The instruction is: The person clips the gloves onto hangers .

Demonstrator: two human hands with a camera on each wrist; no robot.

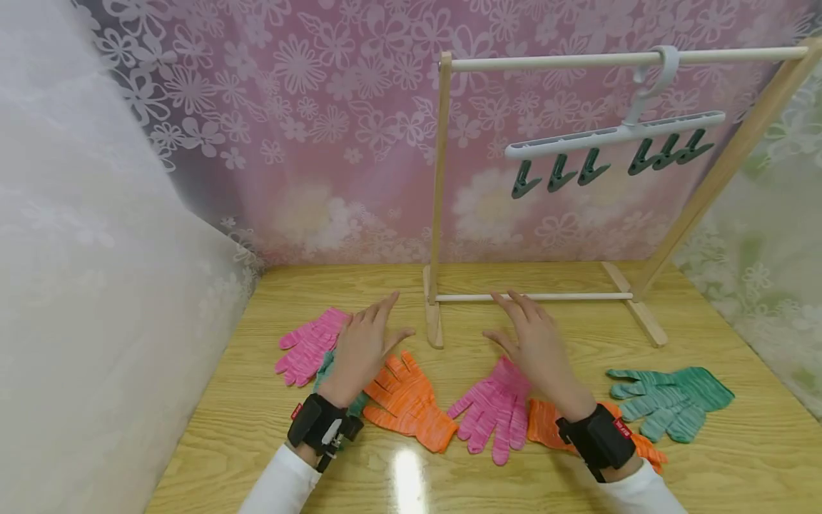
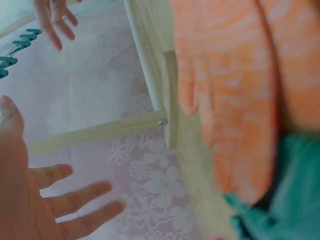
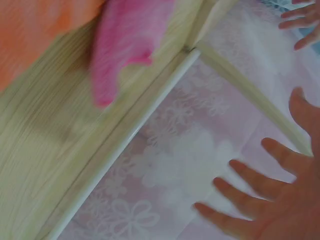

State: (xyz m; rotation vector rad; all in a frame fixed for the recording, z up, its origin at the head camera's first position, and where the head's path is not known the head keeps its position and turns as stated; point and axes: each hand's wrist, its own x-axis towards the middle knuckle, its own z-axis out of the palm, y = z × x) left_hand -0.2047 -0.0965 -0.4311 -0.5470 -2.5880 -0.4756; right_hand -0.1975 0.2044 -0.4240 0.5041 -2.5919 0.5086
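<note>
Left hand (image 1: 362,351) and right hand (image 1: 538,350), both raised with fingers extended and thumbs set wide; at the left hand's outer side, a pink knitted glove (image 1: 311,348); partly hidden beneath that hand, a green knitted glove (image 1: 325,368); at its thumb side, an orange knitted glove (image 1: 413,405); below the right hand, towards its thumb side, a second pink glove (image 1: 494,412); under the right wrist, a second orange glove (image 1: 544,426); outward of it, a second green glove (image 1: 674,401); beyond both hands, a pale wooden rack (image 1: 439,178).

Wooden table (image 1: 225,442), knit gloves (image 1: 414,407), standing rack (image 1: 438,185)
</note>
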